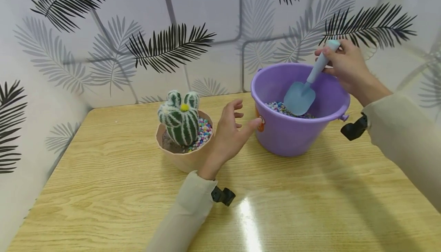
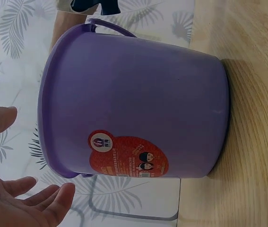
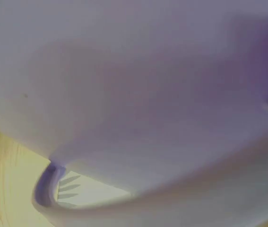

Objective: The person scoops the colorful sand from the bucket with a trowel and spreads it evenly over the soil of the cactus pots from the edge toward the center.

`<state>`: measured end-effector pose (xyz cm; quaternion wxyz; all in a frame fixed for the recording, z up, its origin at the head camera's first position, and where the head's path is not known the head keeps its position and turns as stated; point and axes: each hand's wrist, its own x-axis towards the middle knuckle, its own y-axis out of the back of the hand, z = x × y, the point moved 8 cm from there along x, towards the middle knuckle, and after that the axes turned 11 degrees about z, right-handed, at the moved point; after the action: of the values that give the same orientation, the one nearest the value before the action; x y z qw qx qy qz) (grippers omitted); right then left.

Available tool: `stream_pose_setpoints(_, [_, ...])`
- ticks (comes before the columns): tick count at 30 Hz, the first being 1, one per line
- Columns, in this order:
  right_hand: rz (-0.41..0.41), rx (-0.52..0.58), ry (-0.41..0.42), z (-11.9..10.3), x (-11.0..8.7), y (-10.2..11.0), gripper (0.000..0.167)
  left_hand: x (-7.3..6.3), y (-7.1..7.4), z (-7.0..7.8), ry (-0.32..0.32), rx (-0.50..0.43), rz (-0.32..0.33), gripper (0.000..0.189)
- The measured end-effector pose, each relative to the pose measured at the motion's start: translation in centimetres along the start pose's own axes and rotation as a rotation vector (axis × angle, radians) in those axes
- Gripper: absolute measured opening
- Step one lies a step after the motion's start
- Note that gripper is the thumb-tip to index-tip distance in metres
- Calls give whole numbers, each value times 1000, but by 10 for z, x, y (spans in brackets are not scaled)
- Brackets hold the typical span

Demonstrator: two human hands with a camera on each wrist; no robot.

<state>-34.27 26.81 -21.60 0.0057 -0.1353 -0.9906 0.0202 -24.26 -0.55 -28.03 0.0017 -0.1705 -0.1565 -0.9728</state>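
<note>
My right hand [image 1: 349, 68] grips the handle of a light blue hand trowel [image 1: 299, 98], whose blade points down inside a purple bucket [image 1: 289, 139]. Small multicoloured pebbles [image 1: 275, 107] lie in the bottom of the bucket. My left hand [image 1: 231, 134] is between the bucket and a peach plant pot [image 1: 184, 161], fingers spread and holding nothing. In the left wrist view, a gap separates this left hand [image 2: 22, 189] from the bucket's side. A green cactus [image 1: 184, 131] with white fuzz stands in the pot, with colourful pebbles on its right side and brown soil at the left.
Both pot and bucket stand on a light wooden table [image 1: 113, 190]. Behind it rises a wall [image 1: 213, 10] with a leaf pattern. The bucket's pale handle [image 3: 171, 203] hangs against its side in the right wrist view, which is blurred.
</note>
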Motion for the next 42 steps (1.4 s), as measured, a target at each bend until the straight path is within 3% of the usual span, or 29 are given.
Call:
stream_pose_setpoints(5, [5, -28, -2, 8, 0, -1, 16, 2, -6, -4, 27, -18, -8, 74])
stream_pose_setpoints(14, [6, 17, 13, 10, 2, -2, 13, 5, -11, -3, 30, 16, -8, 76])
stream_pose_setpoints(24, [87, -144, 94, 8, 1, 3, 12, 8, -17, -2, 29, -26, -15, 80])
stream_pose_setpoints(27, [88, -136, 106, 7, 1, 3, 9, 9, -19, -2, 30, -28, -19, 81])
stream_pose_setpoints(31, [75, -85, 132, 3, 1, 3, 12, 10, -22, -1, 9, -29, -25, 82])
stream_pose_setpoints(38, [17, -138, 173, 4, 1, -2, 17, 11, -25, 1, -43, -44, -45, 85])
stream_pose_setpoints(42, [-26, -104, 193, 6, 0, -6, 14, 12, -27, 2, -49, -46, -44, 84])
